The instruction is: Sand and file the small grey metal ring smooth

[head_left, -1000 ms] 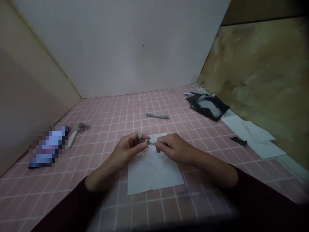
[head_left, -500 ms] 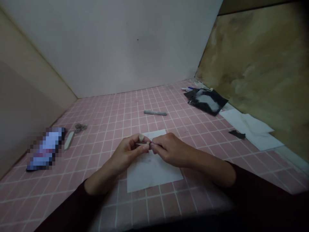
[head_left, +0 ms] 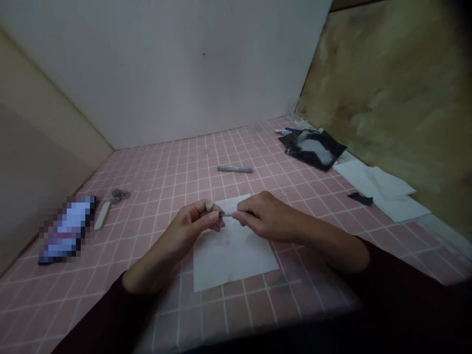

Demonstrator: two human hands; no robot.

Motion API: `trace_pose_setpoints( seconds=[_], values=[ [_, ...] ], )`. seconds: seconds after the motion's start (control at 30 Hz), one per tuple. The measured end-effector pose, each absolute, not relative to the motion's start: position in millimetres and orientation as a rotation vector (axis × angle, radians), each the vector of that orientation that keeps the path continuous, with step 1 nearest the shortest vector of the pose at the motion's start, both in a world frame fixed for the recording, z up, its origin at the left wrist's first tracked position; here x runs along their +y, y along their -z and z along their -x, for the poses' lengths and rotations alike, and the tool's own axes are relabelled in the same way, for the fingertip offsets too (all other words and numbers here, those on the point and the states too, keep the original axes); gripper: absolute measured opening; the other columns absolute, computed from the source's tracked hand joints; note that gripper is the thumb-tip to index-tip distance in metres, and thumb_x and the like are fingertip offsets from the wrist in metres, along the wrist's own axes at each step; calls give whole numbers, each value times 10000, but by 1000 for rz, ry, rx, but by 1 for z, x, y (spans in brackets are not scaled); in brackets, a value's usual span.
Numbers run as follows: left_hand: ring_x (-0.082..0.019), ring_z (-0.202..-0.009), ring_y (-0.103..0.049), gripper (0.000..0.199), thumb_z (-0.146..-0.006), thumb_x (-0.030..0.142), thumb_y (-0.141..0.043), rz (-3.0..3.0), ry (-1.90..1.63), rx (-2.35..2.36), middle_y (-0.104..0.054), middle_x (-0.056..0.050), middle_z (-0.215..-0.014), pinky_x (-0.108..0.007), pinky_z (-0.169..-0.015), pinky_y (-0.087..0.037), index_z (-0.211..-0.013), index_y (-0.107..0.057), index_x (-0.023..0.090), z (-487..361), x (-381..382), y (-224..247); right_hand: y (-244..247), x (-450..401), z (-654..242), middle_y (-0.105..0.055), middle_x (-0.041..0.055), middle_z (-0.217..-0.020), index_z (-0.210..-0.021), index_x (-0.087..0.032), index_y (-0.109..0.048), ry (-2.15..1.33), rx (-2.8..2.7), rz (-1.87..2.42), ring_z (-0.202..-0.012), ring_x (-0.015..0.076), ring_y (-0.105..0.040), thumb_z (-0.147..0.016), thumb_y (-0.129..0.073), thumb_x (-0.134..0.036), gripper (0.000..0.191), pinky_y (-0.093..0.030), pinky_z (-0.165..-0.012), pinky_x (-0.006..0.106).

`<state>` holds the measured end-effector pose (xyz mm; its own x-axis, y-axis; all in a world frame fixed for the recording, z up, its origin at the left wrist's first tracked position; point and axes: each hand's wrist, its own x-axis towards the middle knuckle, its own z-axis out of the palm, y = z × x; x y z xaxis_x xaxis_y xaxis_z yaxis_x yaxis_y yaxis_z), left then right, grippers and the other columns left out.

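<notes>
Over a white sheet of paper [head_left: 236, 260], my left hand [head_left: 191, 221] is closed in a pinch, thumb against fingers. What it pinches is small and mostly hidden by the fingertips. A pale wrap [head_left: 209, 205] covers one of its fingers. My right hand [head_left: 263, 214] is closed around a thin grey rod [head_left: 226, 215], whose bare length spans the short gap between the two hands. The rod's left end meets the left fingertips; its other end is covered by the right hand. Faint dark specks and smudges mark the paper below.
Beyond the paper lies a grey stick [head_left: 235, 169] on the pink tiled surface [head_left: 165, 177]. At left are a blurred-out phone [head_left: 68, 228], a white strip [head_left: 103, 215] and several grey rings [head_left: 118, 195]. Black sandpaper-like sheets [head_left: 315, 149], white papers [head_left: 398, 204] and a dark scrap [head_left: 360, 198] lie right.
My hands have drawn apart, the left going left and the right going slightly right, and a length of the thin rod now shows between them. The view has shifted a little.
</notes>
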<state>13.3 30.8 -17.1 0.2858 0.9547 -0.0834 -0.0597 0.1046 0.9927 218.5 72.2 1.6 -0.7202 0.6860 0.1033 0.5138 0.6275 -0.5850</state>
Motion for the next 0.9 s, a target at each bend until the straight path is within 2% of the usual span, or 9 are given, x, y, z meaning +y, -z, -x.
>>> trace_pose_setpoints(
  seconds=[0.13, 0.27, 0.43, 0.57, 0.77, 0.9],
  values=[
    [-129, -706, -553, 164, -847, 317, -693, -1147, -892, 995, -611, -15, -751, -246, -678, -430, -843, -655, 157, -14, 29, 18, -5, 71, -217, -606, 37, -649, -694, -136, -647, -789, -2589, 943, -585, 110, -441, -937, -486, -211, 301, -286, -606, 282],
    [-128, -767, -582, 148, -850, 290, -703, -1204, -945, 986, -642, -18, -807, -244, -738, -440, -906, -661, 159, -13, 29, 18, -10, 73, -219, -531, 2, -553, -597, -126, -612, -867, -2574, 1009, -550, 91, -418, -933, -499, -238, 372, -276, -588, 263],
    [-127, -774, -602, 152, -846, 260, -716, -1153, -902, 945, -665, -23, -861, -238, -709, -458, -945, -641, 171, -13, 28, 18, -14, 74, -219, -557, 0, -578, -655, -127, -666, -1009, -2552, 1020, -572, 91, -456, -916, -488, -206, 325, -287, -593, 248],
    [-128, -824, -620, 160, -830, 223, -735, -1198, -949, 961, -657, -18, -882, -236, -759, -480, -957, -656, 166, -10, 29, 19, -17, 76, -222, -502, -20, -524, -627, -119, -663, -1108, -2544, 1101, -537, 80, -443, -907, -527, -225, 329, -291, -585, 244],
    [-119, -808, -631, 169, -818, 190, -744, -1159, -922, 916, -667, -14, -890, -214, -716, -489, -957, -649, 175, -12, 29, 20, -16, 76, -221, -501, -19, -535, -622, -119, -654, -1158, -2539, 1082, -545, 83, -451, -907, -501, -204, 335, -286, -574, 245],
    [-111, -839, -629, 187, -801, 178, -761, -1214, -975, 919, -663, -7, -895, -210, -764, -492, -956, -655, 178, -9, 30, 23, -17, 78, -223, -455, -40, -498, -636, -115, -671, -1164, -2559, 1100, -512, 71, -430, -909, -535, -218, 322, -292, -576, 239]
  ],
)
